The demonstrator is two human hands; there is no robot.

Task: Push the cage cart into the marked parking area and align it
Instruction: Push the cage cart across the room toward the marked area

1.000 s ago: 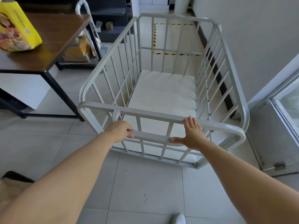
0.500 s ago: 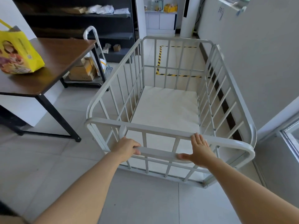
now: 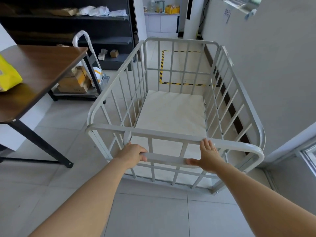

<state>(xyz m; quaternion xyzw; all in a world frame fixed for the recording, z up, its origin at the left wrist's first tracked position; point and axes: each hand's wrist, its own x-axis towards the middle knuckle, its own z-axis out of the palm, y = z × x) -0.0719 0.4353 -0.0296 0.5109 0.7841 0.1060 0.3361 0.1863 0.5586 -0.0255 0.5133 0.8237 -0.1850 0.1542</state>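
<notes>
A pale grey cage cart (image 3: 174, 133) with barred sides and nothing in it stands in front of me on the tiled floor. My left hand (image 3: 132, 153) grips the flat handle bar on its near end. My right hand (image 3: 206, 157) presses against the same end with straight fingers reaching up to the top rail and its thumb on the handle bar. Beyond the cart's far end, yellow-and-black tape (image 3: 161, 67) marks a rectangular parking area on the floor beside the right wall.
A dark wooden table (image 3: 42, 72) with a yellow bag (image 3: 7, 77) stands at left. Behind it are a hand trolley (image 3: 89, 53) loaded with cardboard boxes and black shelving (image 3: 68, 31). A grey wall (image 3: 273, 65) runs close along the cart's right side.
The view has risen and the cart has rolled forward toward the taped area. Both hands stay on the cart's near end.
</notes>
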